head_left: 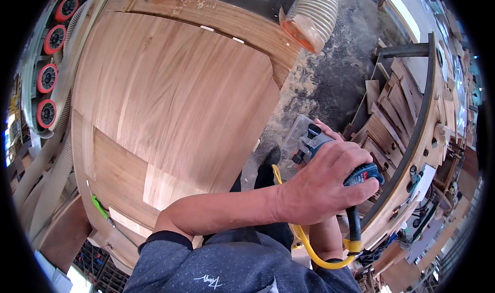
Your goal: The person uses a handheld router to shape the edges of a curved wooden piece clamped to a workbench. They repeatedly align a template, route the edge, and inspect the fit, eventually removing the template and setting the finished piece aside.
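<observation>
Router held in air, right of wooden panel; body wrapped by fingers of left hand. Right hand mostly hidden behind router, grip can't be told. Yellow cable looped below.

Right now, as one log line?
left hand: gripping blue-grey handheld power tool | right hand: mostly hidden behind left hand, tool | tool: right of brown wooden panel

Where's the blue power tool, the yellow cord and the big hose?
Blue power tool [361, 175], head view: its blue end.
Yellow cord [330, 265], head view: its lower bend.
Big hose [318, 10], head view: its ribbed side.
</observation>
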### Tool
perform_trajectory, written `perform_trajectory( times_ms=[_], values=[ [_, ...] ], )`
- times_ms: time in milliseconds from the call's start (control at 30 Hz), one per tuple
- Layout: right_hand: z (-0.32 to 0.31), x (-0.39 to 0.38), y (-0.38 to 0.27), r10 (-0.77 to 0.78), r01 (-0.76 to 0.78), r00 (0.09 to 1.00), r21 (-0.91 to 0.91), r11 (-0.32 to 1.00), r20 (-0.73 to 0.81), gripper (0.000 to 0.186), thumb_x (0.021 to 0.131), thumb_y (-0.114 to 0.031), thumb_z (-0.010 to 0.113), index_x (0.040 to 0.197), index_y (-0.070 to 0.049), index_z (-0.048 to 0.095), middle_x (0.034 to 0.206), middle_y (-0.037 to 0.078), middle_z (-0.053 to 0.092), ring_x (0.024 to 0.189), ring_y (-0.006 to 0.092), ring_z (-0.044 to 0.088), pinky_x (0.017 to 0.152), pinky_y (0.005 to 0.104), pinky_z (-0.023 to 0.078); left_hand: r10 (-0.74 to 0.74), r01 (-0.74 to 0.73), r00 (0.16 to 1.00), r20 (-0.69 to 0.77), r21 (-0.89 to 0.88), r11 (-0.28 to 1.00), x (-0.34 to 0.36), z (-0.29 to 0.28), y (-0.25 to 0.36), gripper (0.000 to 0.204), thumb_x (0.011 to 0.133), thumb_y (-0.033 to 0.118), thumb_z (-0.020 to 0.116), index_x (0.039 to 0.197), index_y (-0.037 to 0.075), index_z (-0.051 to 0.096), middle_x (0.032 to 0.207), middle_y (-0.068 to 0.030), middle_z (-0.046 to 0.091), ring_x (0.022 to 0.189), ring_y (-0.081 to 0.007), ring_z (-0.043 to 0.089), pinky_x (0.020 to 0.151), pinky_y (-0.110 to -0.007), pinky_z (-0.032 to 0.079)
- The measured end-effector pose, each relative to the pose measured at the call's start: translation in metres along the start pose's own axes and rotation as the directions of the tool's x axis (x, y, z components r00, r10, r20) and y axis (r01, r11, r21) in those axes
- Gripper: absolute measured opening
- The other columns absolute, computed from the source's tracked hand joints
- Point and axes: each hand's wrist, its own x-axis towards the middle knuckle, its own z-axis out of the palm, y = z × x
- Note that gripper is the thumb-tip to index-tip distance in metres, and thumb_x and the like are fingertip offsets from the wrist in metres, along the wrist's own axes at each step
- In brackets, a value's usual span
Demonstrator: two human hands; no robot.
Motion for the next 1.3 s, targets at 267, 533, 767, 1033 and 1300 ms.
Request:
perform_trajectory(
  times_ms=[267, 533, 767, 1033, 1300],
  values=[
    [0.045, 0.013, 0.019, 0.063, -0.061, 0.992, 0.021, 0.998, -0.11, 0.061, 0.097, -0.04, 0.073, 0.142, -0.005, 0.05, 0.137, 0.015, 0.064, 0.134, 0.0258, 0.056, 0.114, 0.0437, 0.046, -0.265, 0.253, 0.963, 0.056, 0.154, 0.955, 0.008, -0.108, -0.053, 0.075, 0.072, 0.024, 0.089, 0.14, 0.008, 0.059, 0.138, -0.0157, 0.057, 0.131, -0.0373, 0.054, 0.114, -0.049, 0.041],
    [0.054, 0.031, 0.045, -0.381, 0.442, 0.893, -0.304, 0.844, 0.24, 0.078, 0.076, -0.012, 0.091, 0.14, -0.011, 0.046, 0.136, 0.016, 0.061, 0.136, 0.0352, 0.057, 0.118, 0.05, 0.044, -0.21, 0.428, 0.903, -0.375, 0.743, 0.515, -0.016, -0.145, -0.184, 0.036, 0.09, 0.018, 0.075, 0.123, 0.005, 0.069, 0.137, -0.0135, 0.062, 0.14, -0.0328, 0.051, 0.119, -0.064, 0.03],
    [0.062, 0.04, 0.055, -0.369, 0.435, 0.898, -0.362, 0.824, 0.238, 0.077, 0.078, -0.014, 0.09, 0.141, -0.011, 0.045, 0.134, 0.015, 0.061, 0.135, 0.0347, 0.057, 0.12, 0.0511, 0.042, -0.281, 0.379, 0.918, -0.281, 0.829, 0.411, -0.014, -0.141, -0.186, 0.036, 0.093, 0.019, 0.072, 0.127, 0.008, 0.069, 0.144, -0.0083, 0.061, 0.143, -0.0305, 0.049, 0.121, -0.065, 0.028],
    [0.062, 0.037, 0.059, -0.333, 0.409, 0.913, -0.559, 0.721, 0.237, 0.082, 0.08, -0.022, 0.09, 0.143, -0.015, 0.038, 0.137, 0.015, 0.058, 0.132, 0.0327, 0.059, 0.118, 0.0497, 0.044, -0.296, 0.399, 0.91, -0.289, 0.805, 0.439, -0.015, -0.141, -0.185, 0.035, 0.093, 0.018, 0.072, 0.126, 0.009, 0.069, 0.141, -0.0061, 0.063, 0.143, -0.0286, 0.049, 0.123, -0.063, 0.025],
    [0.066, 0.04, 0.072, -0.394, 0.424, 0.9, -0.589, 0.688, 0.187, 0.087, 0.082, -0.036, 0.091, 0.147, -0.02, 0.035, 0.138, 0.015, 0.06, 0.13, 0.0327, 0.062, 0.116, 0.0465, 0.045, -0.303, 0.314, 0.933, -0.196, 0.854, 0.414, -0.019, -0.146, -0.186, 0.048, 0.089, 0.032, 0.073, 0.129, 0.007, 0.069, 0.143, -0.0125, 0.059, 0.144, -0.0319, 0.045, 0.124, -0.066, 0.021]
  ],
)
